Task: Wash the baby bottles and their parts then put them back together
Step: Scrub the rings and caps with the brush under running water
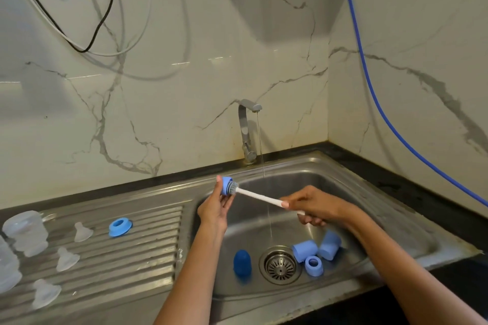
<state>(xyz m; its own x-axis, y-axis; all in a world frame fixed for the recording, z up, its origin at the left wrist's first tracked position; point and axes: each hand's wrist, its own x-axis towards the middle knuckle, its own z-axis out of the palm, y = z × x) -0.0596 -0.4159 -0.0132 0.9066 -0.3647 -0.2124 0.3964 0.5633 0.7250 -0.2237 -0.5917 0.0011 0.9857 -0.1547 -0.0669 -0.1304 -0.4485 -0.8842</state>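
While a thin stream of water [262,150] ran from the bent chrome tap [247,129] into the stainless steel sink [369,192], you held both hands up over the basin. Your left hand [215,208] pinched a small light-blue plastic bottle ring [226,186] between thumb and fingertips, its opening turned to the right. Your right hand [313,206] had its fingers curled around the white handle of a slim bottle brush [260,196], and the brush's grey bristle head sat inside the ring's opening. Down in the basin, just right of the round metal drain strainer [280,264], two pale-blue plastic caps [305,248] [329,245] lay on their sides touching each other, with a second blue ring [313,266] lying in front of them. Left of the strainer stood a darker blue dome-shaped cap [242,262], apart from the others. On the ribbed steel draining board [148,245] to the left, another light-blue ring [120,226] lay alone near the basin edge. Three clear silicone teats [82,232] [66,259] [45,293] were spread across the ribs, well apart from each other. At the far left edge stood a clear plastic bottle body [26,232], with a second clear bottle [8,266] partly cut off by the frame in front of it. Behind the sink rose a white marble-veined wall [184,87], where a black cable [105,8] and a grey cable [142,24] hung at the upper left, and a blue hose [369,74] ran down the right-hand wall.
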